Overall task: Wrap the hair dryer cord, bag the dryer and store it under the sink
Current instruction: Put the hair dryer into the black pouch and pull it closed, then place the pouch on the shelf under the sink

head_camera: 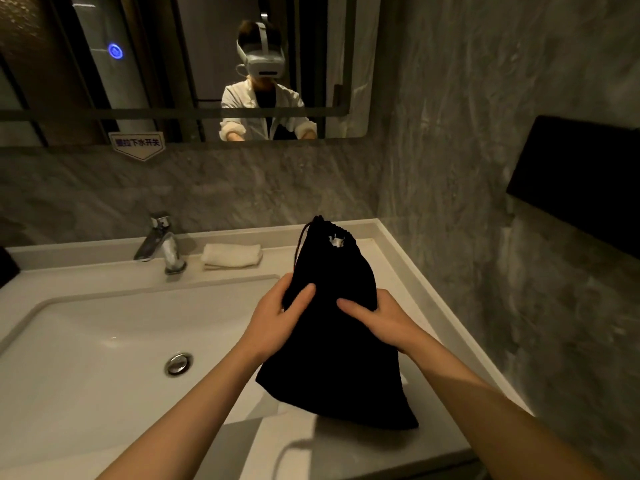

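A black drawstring bag [332,327] stands on the counter [388,258] right of the sink [86,341] — long axis running away from the person, cinched neck pointing toward the wall. The left hand [277,313] and right hand [377,320] grip its middle. The sign [137,145] under the mirror bears small Chinese characters.

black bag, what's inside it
Mostly hidden: the black bag is opaque, gripped by left hand and right hand. Only something pale shows at its cinched mouth.

Grey marbled walls [450,133] are dimly lit, a mirror [173,64] is hung above a white countertop [398,271], and a black panel [581,178] is mounted at right.
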